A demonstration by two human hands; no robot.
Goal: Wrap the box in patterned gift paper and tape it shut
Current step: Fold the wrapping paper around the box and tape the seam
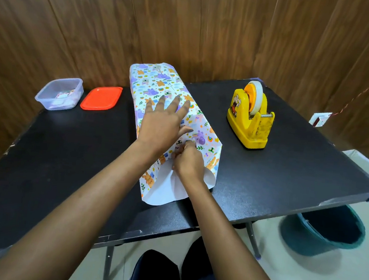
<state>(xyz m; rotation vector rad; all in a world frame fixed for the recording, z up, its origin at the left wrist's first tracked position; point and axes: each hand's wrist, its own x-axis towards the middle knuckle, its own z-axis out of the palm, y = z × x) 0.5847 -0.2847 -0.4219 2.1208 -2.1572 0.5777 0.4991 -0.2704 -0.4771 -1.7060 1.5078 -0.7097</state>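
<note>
Left grip (161, 124): released, fingers straight and spread, the palm pressing flat on top of the gift paper (162, 79). Right grip (188, 160): fingers curled, pinching the paper at the lengthwise overlap just nearer than the left thumb; whether a piece of tape lies under the fingertips cannot be told. The box is hidden inside the paper at the middle of the black surface (288, 171), lying lengthwise away from the person.

Progress, as judged: the paper is wound round the box and the seam is being secured. The near end gapes as an open tube showing its white underside, so the end folds and their taping are left.

Surroundings: a yellow tape dispenser (250, 116) stands to the right, well apart; a clear container (59, 94) and a red lid (101, 98) lie far left; a bucket (327, 232) sits on the floor. Nothing obstructs the ends.
</note>
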